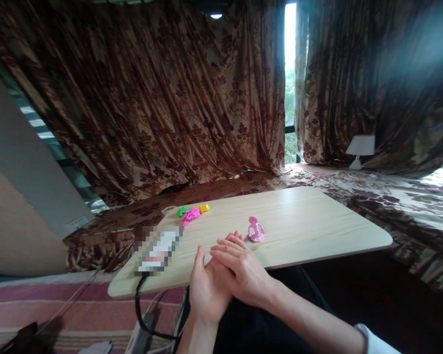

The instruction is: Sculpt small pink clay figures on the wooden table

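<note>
My left hand (203, 290) is turned palm up at the table's near edge, its thumb stretched out. Across its palm lies my right hand (247, 270), with fingers extended and partly covering the left fingers. No object shows between the two palms. Just beyond the fingertips, apart from them, a small light-pink plastic piece (256, 231) with a curved upright part stands on the pale wooden table (302, 221). Farther left on the tabletop are a bright pink toy piece (191, 215), a green piece (182, 211) and a yellow piece (204, 208), close together.
A blurred-out flat device (158, 250) rests at the table's left, with a black cable (138, 305) running down beside it. Below lies a power strip (140, 334) on striped cloth. Patterned curtains (170, 98) hang behind, and a white lamp (361, 147) stands at the back right.
</note>
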`<state>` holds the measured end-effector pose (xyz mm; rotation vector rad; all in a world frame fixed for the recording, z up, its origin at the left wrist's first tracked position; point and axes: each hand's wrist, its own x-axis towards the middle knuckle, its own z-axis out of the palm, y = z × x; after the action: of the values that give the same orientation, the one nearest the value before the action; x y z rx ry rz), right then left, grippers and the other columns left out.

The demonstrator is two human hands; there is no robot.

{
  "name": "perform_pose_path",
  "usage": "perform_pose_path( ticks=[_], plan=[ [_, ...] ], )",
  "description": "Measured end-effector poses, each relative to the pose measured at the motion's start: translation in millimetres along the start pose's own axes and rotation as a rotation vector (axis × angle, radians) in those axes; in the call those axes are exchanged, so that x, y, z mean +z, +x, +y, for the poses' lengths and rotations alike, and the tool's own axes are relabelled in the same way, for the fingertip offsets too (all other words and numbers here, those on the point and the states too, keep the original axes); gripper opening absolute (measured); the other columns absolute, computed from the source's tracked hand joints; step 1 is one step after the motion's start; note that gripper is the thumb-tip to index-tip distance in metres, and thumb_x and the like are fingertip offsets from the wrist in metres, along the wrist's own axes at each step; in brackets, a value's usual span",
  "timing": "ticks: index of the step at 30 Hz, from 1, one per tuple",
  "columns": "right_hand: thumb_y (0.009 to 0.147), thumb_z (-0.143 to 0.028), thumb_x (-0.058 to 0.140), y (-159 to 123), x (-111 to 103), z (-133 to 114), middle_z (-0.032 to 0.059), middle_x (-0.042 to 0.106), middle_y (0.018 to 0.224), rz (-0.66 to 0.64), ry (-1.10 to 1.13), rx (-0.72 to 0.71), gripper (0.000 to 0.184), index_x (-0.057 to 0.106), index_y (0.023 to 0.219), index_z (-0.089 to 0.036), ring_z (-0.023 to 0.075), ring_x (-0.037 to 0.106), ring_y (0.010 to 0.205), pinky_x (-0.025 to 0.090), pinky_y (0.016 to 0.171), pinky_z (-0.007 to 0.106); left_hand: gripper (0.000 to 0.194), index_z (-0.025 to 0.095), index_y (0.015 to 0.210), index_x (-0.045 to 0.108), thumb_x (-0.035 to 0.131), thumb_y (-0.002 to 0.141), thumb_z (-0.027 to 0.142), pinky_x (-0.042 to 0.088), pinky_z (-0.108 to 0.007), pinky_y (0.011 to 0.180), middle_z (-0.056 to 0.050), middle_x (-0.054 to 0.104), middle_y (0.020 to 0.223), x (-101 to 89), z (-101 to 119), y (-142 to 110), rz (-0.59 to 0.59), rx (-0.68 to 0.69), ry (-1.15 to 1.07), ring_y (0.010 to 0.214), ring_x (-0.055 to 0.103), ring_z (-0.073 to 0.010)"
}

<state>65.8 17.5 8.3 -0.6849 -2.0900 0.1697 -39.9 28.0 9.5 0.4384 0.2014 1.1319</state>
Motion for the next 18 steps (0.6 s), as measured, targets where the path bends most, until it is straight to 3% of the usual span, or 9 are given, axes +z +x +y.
perform_pose_path(
  ticks=[4,6,11,15,18],
  plan=[
    [0.084,-0.009,0.038,-9,-3,-6,0.0073,0.053,0.125,-0.083,0.041,-0.101,0.04,0.049,0.122,-0.013,0.0159,0.038,0.123,0.026,0.107,0.034,0.07,0.01,0.14,0.016,0.021,0.086,0.054,0.013,-0.041,0.111,-0.012,0.026,0.143,-3.9,5,1,-0.144,0.118,-0.012,0.132,0.023,-0.022],
    [0.084,-0.011,0.039,-9,-3,-8,0.008,0.053,0.125,-0.079,0.047,-0.102,0.04,0.049,0.123,-0.012,0.0169,0.038,0.123,0.027,0.106,0.034,0.067,0.013,0.14,0.017,0.021,0.086,0.053,0.012,-0.041,0.111,-0.01,0.027,0.144,-5.0,1,3,-0.149,0.135,-0.008,0.132,0.023,-0.0214],
    [0.087,-0.016,0.038,-9,-4,-1,0.0091,0.056,0.12,-0.016,-0.016,0.036,0.033,0.054,0.116,-0.015,0.0204,0.043,0.118,0.03,0.104,0.041,0.071,0.009,0.139,0.019,0.021,0.086,0.055,0.014,-0.04,0.11,-0.013,0.027,0.143,-7.6,-6,3,-0.134,-0.001,-0.033,0.133,0.022,-0.0228],
    [0.085,-0.017,0.039,-15,-6,-11,0.0084,0.046,0.132,-0.068,-0.027,-0.043,0.043,0.043,0.128,-0.015,0.02,0.035,0.125,0.026,0.107,0.038,0.074,0.012,0.14,0.017,0.023,0.083,0.06,0.013,-0.042,0.111,-0.011,0.027,0.143,-9.3,0,4,-0.158,0.096,-0.045,0.134,0.019,-0.0218],
    [0.085,-0.022,0.042,-12,-6,-14,0.0092,0.044,0.134,-0.093,-0.076,-0.038,0.047,0.04,0.131,-0.013,0.0213,0.033,0.127,0.024,0.108,0.039,0.068,0.02,0.139,0.023,0.023,0.083,0.058,0.012,-0.044,0.11,-0.007,0.03,0.143,-11.9,-6,5,-0.143,0.029,-0.029,0.134,0.018,-0.0218]
  ],
)
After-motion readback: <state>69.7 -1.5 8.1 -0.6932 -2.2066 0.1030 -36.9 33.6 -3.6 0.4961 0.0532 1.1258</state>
